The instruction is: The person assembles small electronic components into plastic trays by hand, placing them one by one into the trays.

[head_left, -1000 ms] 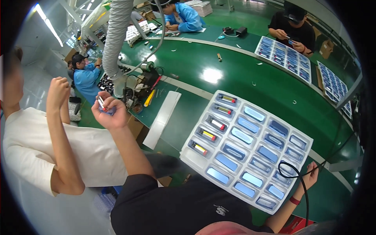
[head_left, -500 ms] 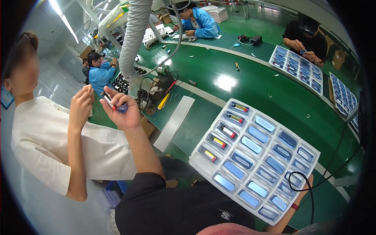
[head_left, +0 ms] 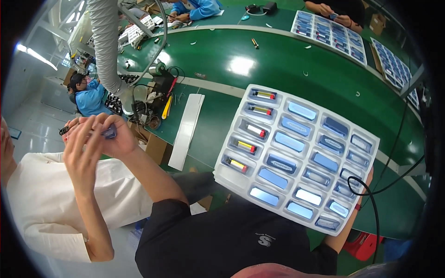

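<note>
My left hand [head_left: 121, 139] is raised at the left with a blue plastic casing [head_left: 110, 132] in its fingers. A co-worker's hand [head_left: 82, 155] crosses in front of it and hides part of the grip. A small black part [head_left: 64, 131] juts out beyond the fingers; who holds it is unclear. My right hand [head_left: 370, 180] grips the right edge of a white moulded tray [head_left: 223, 179], its fingers mostly behind it. Yellow or white cells with red ends, such as one cell [head_left: 245, 146], fill the tray's left column. Blue and pale casings [head_left: 289, 141] lie in the other columns.
A green workbench [head_left: 222, 60] runs across, with a loose cell [head_left: 255, 43] on it. A ribbed white duct [head_left: 104, 41] hangs near tools and a yellow-handled cutter [head_left: 167, 107]. A black cable [head_left: 376, 217] loops over the tray's right side. Other people sit beyond, near filled trays [head_left: 329, 34].
The co-worker's hand has come across my left hand, which now sits lower and further left in view. The whole view has shifted; my right hand still holds the tray.
</note>
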Action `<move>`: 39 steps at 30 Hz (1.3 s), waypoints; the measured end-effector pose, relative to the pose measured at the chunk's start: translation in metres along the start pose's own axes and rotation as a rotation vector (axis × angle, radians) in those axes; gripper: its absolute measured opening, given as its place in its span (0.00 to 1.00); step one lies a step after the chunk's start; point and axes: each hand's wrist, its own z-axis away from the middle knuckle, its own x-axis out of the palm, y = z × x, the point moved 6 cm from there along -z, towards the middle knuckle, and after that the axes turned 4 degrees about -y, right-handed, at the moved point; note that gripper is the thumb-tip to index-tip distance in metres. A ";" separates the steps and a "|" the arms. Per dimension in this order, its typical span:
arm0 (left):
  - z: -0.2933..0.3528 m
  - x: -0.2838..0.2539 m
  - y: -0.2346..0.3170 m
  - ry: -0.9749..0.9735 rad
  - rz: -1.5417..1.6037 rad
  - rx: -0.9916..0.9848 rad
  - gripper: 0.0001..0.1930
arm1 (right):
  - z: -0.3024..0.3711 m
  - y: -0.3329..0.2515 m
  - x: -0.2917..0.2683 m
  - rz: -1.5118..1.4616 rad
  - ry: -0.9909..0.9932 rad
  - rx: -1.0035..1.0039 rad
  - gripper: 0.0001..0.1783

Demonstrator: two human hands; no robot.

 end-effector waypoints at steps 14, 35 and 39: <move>-0.007 -0.317 -0.167 -0.318 -2.169 -0.412 0.17 | 0.014 -0.005 -0.016 -0.181 0.069 0.094 0.09; 0.048 -0.030 -0.300 -0.224 -0.780 -1.113 0.15 | -0.056 -0.319 0.042 -0.181 -0.336 -0.536 0.25; 0.101 0.030 -0.320 -0.285 -0.487 -1.336 0.18 | -0.060 -0.344 0.105 -0.486 -0.529 -0.440 0.28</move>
